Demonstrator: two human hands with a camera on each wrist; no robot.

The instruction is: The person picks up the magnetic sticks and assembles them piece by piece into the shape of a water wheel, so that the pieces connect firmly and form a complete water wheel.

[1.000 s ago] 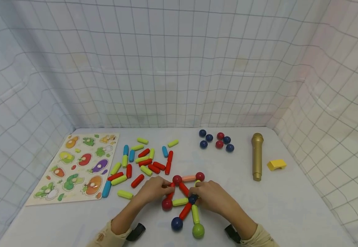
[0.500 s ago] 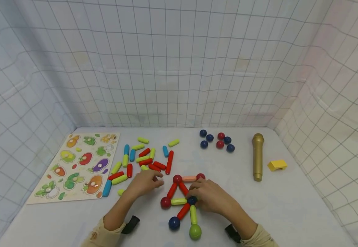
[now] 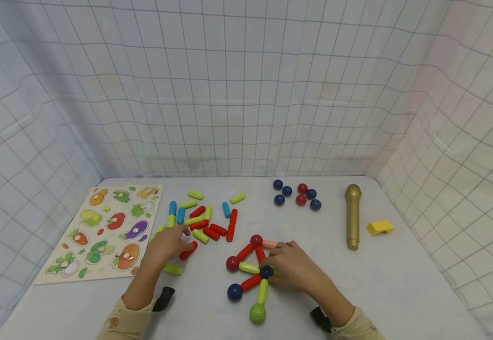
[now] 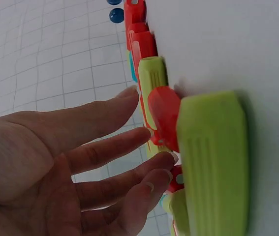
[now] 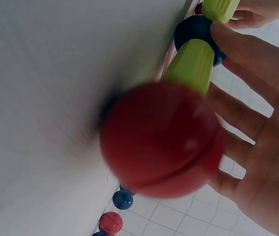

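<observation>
Six balls (image 3: 296,194) (head view only)

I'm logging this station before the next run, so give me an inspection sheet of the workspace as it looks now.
Surface: white table, lit evenly.
Job's things: stick-and-ball figure lying flat; loose sticks in red, green and blue; six loose balls.
Clutter: vegetable puzzle board, gold toy microphone, yellow block.
Hands: left hand with straight fingers over the loose sticks; right hand on the figure, fingers touching its dark blue ball.
Cables: nothing seen.
Surroundings: white gridded cloth walls.
</observation>
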